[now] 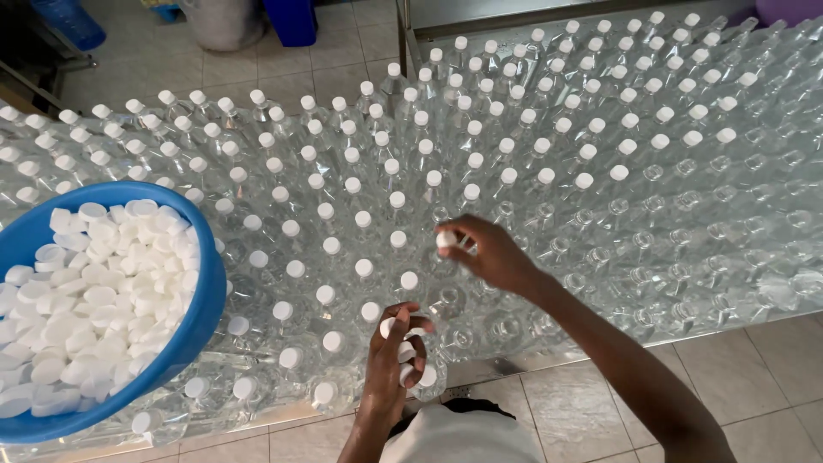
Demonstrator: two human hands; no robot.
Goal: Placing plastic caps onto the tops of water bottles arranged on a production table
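Clear plastic bottles (480, 146) stand packed in rows across a metal surface (480, 370), most on the left and far side topped with white caps, those at right open. A blue basin (193, 330) of loose caps (94, 291) sits at the left.

1. A single view, worn on the person's head, looks steeply down from above.
2. It faces out over the counter (480, 364), with tiled floor beyond its far edge and below its near edge.
3. It sits close: the left hand (390, 364) and right hand (489, 253) lie low and central.
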